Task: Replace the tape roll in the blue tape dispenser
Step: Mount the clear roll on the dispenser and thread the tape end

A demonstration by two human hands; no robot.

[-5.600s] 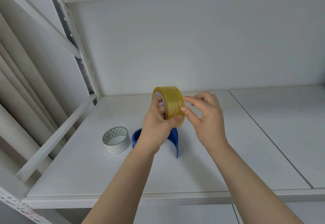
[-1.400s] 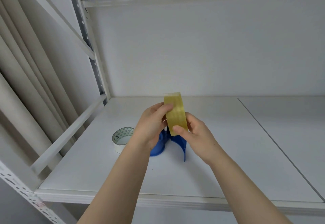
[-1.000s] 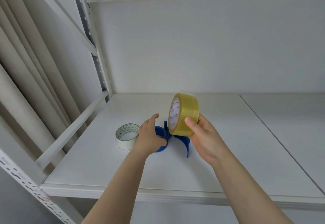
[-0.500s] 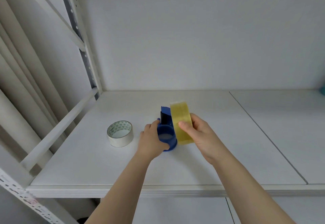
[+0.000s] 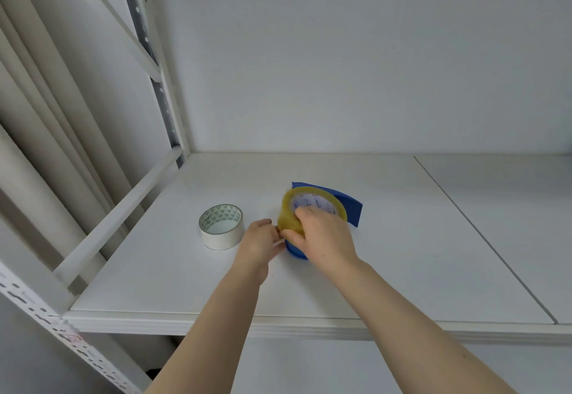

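The yellow tape roll (image 5: 289, 222) sits tilted over the blue tape dispenser (image 5: 351, 206) on the white shelf (image 5: 387, 239). My right hand (image 5: 322, 239) grips the roll from above, fingers reaching into its printed core. My left hand (image 5: 258, 242) is at the dispenser's lower left edge, fingers pinched against it; whether it grips the dispenser is hard to tell. Most of the dispenser is hidden behind the roll and my hands; only its curved blue guard and a bit of its base show.
A white tape roll (image 5: 221, 226) with a green triangle-patterned core stands just left of my left hand. A diagonal white brace (image 5: 117, 217) and an upright post (image 5: 161, 90) bound the shelf's left side. A seam (image 5: 483, 239) divides the shelf panels at right.
My right hand has brought the yellow roll down from beside the dispenser onto it and tilted it flat. My left hand stayed at the dispenser's left side.
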